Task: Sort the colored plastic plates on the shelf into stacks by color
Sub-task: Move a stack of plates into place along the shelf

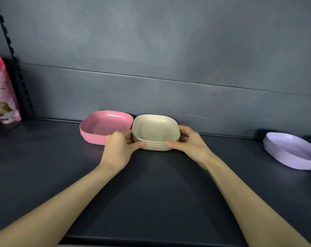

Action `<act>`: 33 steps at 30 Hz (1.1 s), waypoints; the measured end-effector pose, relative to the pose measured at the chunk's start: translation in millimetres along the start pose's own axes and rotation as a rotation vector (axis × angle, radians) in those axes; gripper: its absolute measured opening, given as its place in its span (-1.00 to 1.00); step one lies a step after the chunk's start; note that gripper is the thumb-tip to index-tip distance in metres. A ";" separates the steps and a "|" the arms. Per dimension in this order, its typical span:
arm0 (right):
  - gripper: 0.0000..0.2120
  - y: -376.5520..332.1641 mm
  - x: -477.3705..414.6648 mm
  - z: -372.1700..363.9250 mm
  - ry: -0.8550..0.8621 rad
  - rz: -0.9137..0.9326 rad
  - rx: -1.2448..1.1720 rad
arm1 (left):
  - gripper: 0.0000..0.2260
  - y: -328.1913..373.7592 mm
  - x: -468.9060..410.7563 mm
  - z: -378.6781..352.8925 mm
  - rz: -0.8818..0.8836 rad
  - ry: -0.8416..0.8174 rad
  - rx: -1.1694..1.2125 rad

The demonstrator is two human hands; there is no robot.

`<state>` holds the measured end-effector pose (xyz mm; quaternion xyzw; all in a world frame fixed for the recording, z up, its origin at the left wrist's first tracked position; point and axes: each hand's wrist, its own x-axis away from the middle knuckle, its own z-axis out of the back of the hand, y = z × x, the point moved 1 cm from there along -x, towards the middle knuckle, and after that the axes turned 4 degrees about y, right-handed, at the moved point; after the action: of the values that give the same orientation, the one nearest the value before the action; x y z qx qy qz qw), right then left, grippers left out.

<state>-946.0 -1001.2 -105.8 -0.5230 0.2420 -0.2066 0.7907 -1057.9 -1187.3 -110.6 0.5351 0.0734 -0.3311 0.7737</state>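
A: Dark shelf [151, 193]; beige stack [155, 129] sits by its back edge, just beside the pink stack [104, 125], left hand [119, 148] and right hand [192, 145] curled round its sides.
B: An uneven squeeze could skew it, bumping pink.

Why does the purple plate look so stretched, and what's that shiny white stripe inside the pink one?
Head view: the wide-angle lens stretches the purple plate near the right edge; the stripe in the pink stack is glare, light bouncing off shiny plastic.

L stack [104, 125] beside R stack [154, 130]
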 end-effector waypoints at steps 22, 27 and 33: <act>-0.34 1.3 2.0 -7.3 0.028 0.013 -0.019 | -0.82 -5.9 0.4 4.8 0.030 0.011 0.078; -0.32 -0.1 3.0 -8.2 0.018 0.008 0.048 | -0.84 -3.5 1.3 7.2 -0.022 0.002 -0.056; -0.20 -20.5 15.7 -15.3 0.048 0.262 0.370 | -0.54 -8.2 -9.8 35.7 -0.170 0.081 -0.514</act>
<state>-944.2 -1028.9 -94.6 -0.3281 0.2845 -0.1554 0.8873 -1078.8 -1216.0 -97.6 0.3261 0.2305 -0.3437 0.8499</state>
